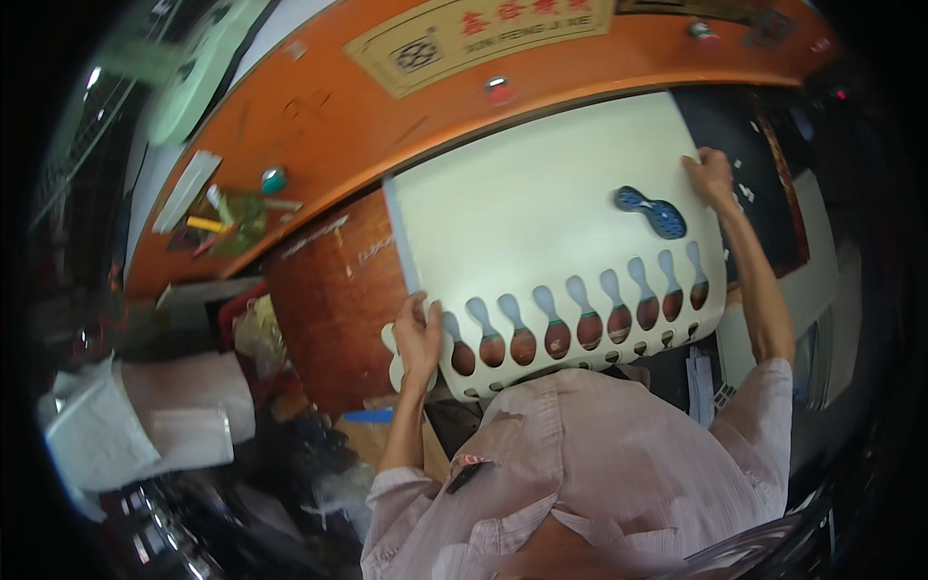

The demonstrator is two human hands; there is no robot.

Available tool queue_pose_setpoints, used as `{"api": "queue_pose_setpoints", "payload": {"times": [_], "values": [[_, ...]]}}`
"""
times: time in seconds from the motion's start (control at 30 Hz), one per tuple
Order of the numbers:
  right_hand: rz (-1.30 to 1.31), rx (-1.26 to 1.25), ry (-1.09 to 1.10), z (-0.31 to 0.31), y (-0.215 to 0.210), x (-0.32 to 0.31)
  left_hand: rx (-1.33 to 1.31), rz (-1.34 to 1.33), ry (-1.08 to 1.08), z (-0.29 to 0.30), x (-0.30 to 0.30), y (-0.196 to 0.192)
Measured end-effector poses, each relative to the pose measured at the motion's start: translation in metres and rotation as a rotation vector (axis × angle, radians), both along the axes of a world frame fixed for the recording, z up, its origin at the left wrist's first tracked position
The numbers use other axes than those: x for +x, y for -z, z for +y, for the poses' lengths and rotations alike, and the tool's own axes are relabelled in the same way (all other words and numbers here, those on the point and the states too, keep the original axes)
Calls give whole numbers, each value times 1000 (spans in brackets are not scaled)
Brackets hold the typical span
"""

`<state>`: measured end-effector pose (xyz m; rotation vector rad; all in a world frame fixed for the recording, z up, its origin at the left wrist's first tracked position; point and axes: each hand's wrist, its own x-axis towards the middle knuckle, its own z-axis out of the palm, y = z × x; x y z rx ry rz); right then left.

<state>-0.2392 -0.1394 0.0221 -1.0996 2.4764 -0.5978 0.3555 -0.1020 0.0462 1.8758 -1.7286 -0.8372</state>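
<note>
1. Cream sheet (522, 203), broad and pale, lies across the reddish-brown desk (329, 300), in front of the orange machine beam (435, 126), its near edge curving down close to the person's striped shirt (619, 445).
2. Sole-shaped openings run in a row along the sheet's near part; grey-blue shows through their narrow far ends, brown through the rounder near ends. Smaller, partly visible openings follow along the bent edge.
3. Left hand (419, 338): its grip is closed on the sheet's near left corner, the fingers bent, just beside the first opening in the row.
4. Right hand (713, 177): its grip holds the sheet's right edge toward the far end, thumb reaching onto the cream surface.
5. On the sheet, nearer the right hand, rests a blue-and-black sole-shaped piece (665, 219), touching neither hand.
6. Beyond the right edge is a black panel (764, 208) dotted with small white scraps.
7. The beam carries a yellowish plaque (541, 24), a red button (498, 92) and, toward the left, a green knob (275, 180).
8. At lower left sits a whitish wrapped bundle (193, 425).
</note>
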Motion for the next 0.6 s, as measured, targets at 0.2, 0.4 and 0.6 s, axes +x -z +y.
{"api": "queue_pose_setpoints", "payload": {"times": [0.2,0.4,0.6], "values": [[-230,-15,3,-6,0,-23,193,251,-184,-13,2,16],[-457,-87,50,-3,1,-29,164,46,-69,-40,-8,4],[-551,-133,14,-6,5,-36,99,13,-3,-50,-11,1]]}}
